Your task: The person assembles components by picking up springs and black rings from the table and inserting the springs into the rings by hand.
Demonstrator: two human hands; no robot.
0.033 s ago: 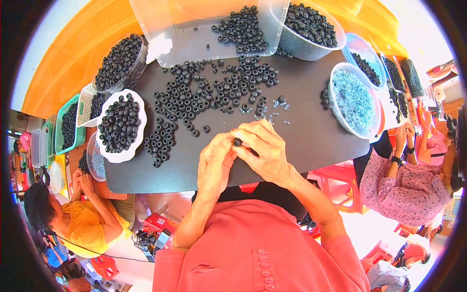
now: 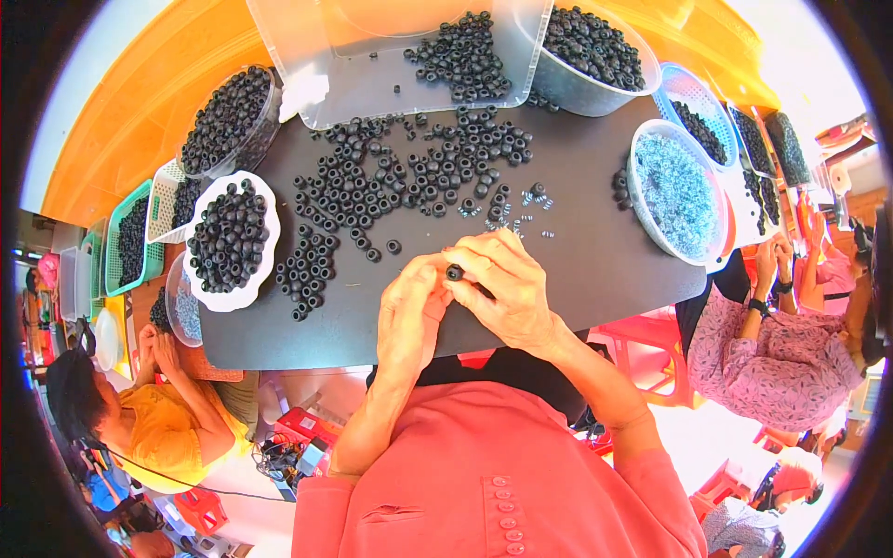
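Observation:
Above the near edge of the dark table, my two hands meet. My right hand pinches a small black ring-shaped piece with a hole in its end. Closed fingers of my left hand press up beside that piece; what lies between their tips is hidden. Just beyond my hands lie several tiny metal coil springs, with a few black pieces among them. A broad spread of the same black ring-shaped pieces covers the table further off and to the left.
Black pieces fill a white scalloped bowl on the left and a clear round tub at the far right. A bowl of small pale-blue coils stands right. A clear bin lies tipped at the back. Other people sit at both sides.
My left hand's fingers have shifted very slightly beside the black piece. Otherwise the hands and the things on the table stay where they were.

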